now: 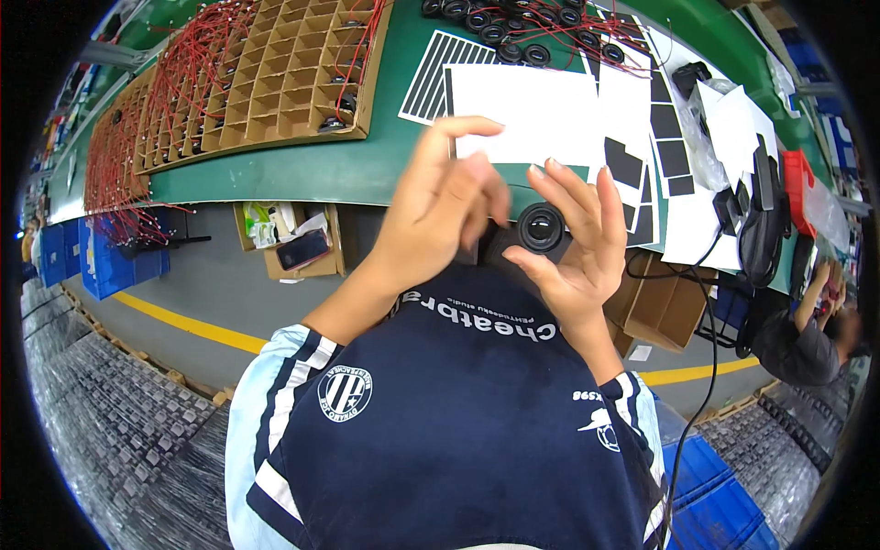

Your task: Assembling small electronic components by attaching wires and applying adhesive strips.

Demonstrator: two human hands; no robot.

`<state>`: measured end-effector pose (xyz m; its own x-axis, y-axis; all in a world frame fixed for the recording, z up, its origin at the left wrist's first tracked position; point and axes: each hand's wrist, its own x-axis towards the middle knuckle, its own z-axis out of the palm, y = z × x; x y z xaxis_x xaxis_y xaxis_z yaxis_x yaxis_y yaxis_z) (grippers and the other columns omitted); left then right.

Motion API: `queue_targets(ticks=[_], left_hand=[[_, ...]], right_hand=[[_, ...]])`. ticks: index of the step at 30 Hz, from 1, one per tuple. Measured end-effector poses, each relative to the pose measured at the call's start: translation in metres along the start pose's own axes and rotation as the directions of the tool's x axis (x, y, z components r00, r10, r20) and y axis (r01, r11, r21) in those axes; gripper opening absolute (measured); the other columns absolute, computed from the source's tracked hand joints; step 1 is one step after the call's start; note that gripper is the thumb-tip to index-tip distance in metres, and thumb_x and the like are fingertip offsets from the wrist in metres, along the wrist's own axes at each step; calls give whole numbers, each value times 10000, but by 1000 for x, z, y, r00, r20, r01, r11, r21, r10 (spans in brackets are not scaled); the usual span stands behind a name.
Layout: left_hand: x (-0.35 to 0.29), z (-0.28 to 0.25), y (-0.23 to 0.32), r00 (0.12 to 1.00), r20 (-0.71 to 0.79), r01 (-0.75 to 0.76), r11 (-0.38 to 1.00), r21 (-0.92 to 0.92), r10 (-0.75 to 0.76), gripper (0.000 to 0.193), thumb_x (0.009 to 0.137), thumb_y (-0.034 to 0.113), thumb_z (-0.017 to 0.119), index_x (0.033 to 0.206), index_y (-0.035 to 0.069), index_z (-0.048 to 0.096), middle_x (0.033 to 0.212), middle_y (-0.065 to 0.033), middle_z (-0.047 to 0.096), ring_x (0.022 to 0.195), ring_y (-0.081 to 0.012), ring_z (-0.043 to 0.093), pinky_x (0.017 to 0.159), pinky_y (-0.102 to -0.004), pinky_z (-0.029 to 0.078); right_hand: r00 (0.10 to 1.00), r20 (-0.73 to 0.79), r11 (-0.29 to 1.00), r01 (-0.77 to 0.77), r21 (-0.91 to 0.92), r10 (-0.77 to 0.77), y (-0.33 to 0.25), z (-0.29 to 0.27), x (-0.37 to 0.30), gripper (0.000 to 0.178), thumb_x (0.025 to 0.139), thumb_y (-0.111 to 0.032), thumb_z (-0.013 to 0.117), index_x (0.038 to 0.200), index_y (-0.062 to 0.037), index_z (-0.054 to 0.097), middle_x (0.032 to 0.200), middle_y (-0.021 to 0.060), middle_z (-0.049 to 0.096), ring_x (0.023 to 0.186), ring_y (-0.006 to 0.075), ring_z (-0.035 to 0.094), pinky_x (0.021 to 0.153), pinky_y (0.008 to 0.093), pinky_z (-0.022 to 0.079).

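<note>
Small round black speaker (541, 228) is sitting between both hands, held up close to the chest, just off the near edge of the green surface (302, 170). Its cone face is pointing up at the camera, so there's no real long axis; it's a disc seen face-on.

Right hand (577, 243) is cupping it from the right and below, fingers spread and partly curled, thumb tip touching the rim's lower left. Left hand (440, 215) is coming in from the left, fingers bunched and pinching at the dark part just left of the speaker; index finger is sticking up and out over a white sheet (527, 110). Can't tell exactly what the left fingertips are pinching. Both hands are about equally near; the right one is carrying the weight, as far as I can judge.

On the surface:
- white sheets and black foam strips (431, 73) straight ahead
- a cluster of the same black speakers with red wires (513, 37) at the far edge
- cardboard divider trays (284, 64) with red leads to the left

Below the surface edge there's an open cardboard box (302, 243) with a phone in it, grey floor with a yellow line, blue crates. Another person's arm is at far right.
</note>
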<state>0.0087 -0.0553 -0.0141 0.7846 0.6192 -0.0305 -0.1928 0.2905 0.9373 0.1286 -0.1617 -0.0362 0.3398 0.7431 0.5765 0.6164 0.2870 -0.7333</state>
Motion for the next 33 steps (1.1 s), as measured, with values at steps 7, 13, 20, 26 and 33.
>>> queue_targets(ticks=[7,13,20,26,33], left_hand=[[2,11,-7,977,173,138,988,-76,-123,315,895,216,422,1166,74,348,648,-34,520,391,-33,400,348,-154,292],[3,11,-3,983,107,149,989,-9,-147,326,885,217,449,1164,83,349,574,1,473,390,-22,385,338,-157,263],[3,4,-8,982,108,158,987,-25,-155,299,896,275,417,1128,89,383,580,9,475,396,-12,374,349,-158,251],[2,7,-6,980,29,196,980,-42,-195,248,907,255,387,1085,87,425,586,29,445,423,-7,354,373,-159,247],[-1,2,-12,986,39,161,986,53,-163,285,883,210,446,1129,78,391,636,6,479,505,-36,422,441,-193,329]], right_hand=[[1000,-14,998,15,-61,-16,-1,7,1,844,556,-262,758,1234,5,332,1047,108,587,912,202,548,794,307,347],[974,191,991,-128,26,121,-2,0,6,739,573,-200,750,1202,-19,407,1055,89,586,840,196,527,813,308,338],[982,138,991,-132,13,129,-1,1,6,689,607,-205,727,1195,-25,417,1039,91,592,842,211,525,832,318,335],[944,283,985,-175,-6,169,-2,-2,7,644,632,-156,693,1195,-17,413,1025,94,597,853,221,540,832,324,345],[928,285,969,-247,-7,238,-2,3,3,724,642,-107,664,1272,-42,313,1080,94,570,988,226,502,863,323,349]])
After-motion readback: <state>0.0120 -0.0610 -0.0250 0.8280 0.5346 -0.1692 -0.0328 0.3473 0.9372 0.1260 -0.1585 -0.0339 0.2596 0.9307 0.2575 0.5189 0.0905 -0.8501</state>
